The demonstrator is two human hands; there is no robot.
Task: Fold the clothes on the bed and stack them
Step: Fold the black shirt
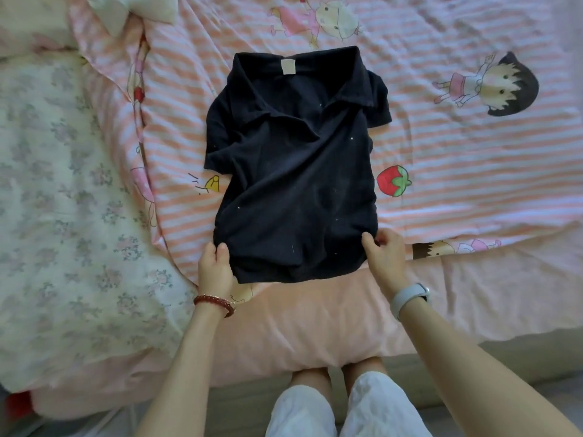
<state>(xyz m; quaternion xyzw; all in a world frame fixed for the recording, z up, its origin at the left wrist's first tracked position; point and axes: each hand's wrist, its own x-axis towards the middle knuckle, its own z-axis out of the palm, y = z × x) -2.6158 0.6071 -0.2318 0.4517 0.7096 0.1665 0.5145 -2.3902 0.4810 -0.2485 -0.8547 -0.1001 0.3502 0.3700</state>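
Note:
A dark navy polo shirt (293, 171) lies on the bed with its collar and white label at the far end and both sleeves turned inward. Its near hem is doubled over. My left hand (216, 266) grips the near left corner, thumb on top of the cloth. My right hand (383, 253) pinches the near right corner, with the fingers curled behind the edge. The shirt's body is wrinkled through the middle.
The bed carries a pink striped cartoon sheet (473, 159). A floral white quilt (63, 200) covers the left side, and a white pillow (132, 11) sits at the far left. The plain pink bed edge (315, 326) is right in front of my knees.

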